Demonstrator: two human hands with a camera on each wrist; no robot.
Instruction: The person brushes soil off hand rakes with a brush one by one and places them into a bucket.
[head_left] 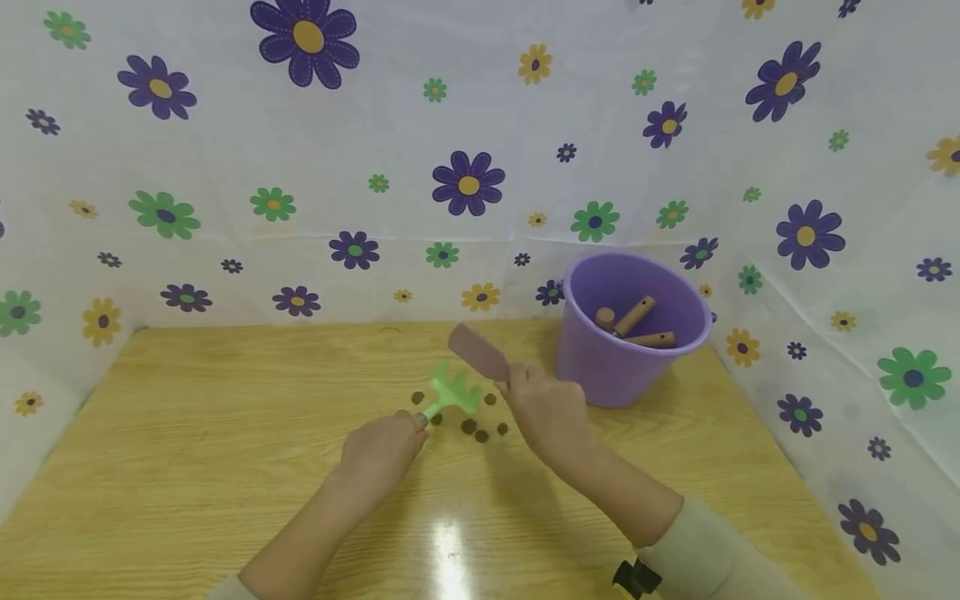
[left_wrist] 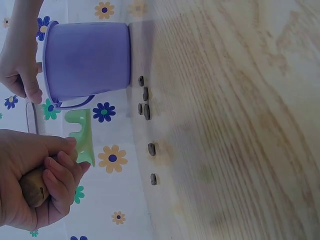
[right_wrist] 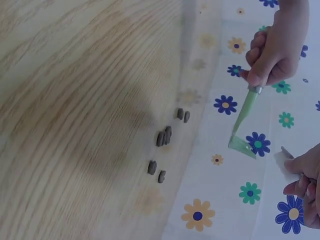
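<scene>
My left hand (head_left: 382, 454) grips the wooden handle (left_wrist: 34, 187) of a light green hand rake (head_left: 453, 392). Its tines hang above several small dark brown lumps (head_left: 468, 427), apart from the tabletop in both wrist views. My right hand (head_left: 551, 417) holds a brush (head_left: 480, 352) with a flat pinkish-brown back. What look like pale bristles (right_wrist: 286, 167) show under it in the right wrist view. The brush is also held in the air, to the right of the rake and a little higher. Most of its handle is hidden in the fist.
A purple bucket (head_left: 611, 367) stands at the back right, near the right hand. Several wooden tool handles (head_left: 636, 315) stick up inside it. The wood-grain table (head_left: 225, 417) ends at a white flowered cloth (head_left: 405, 125) behind and at the sides.
</scene>
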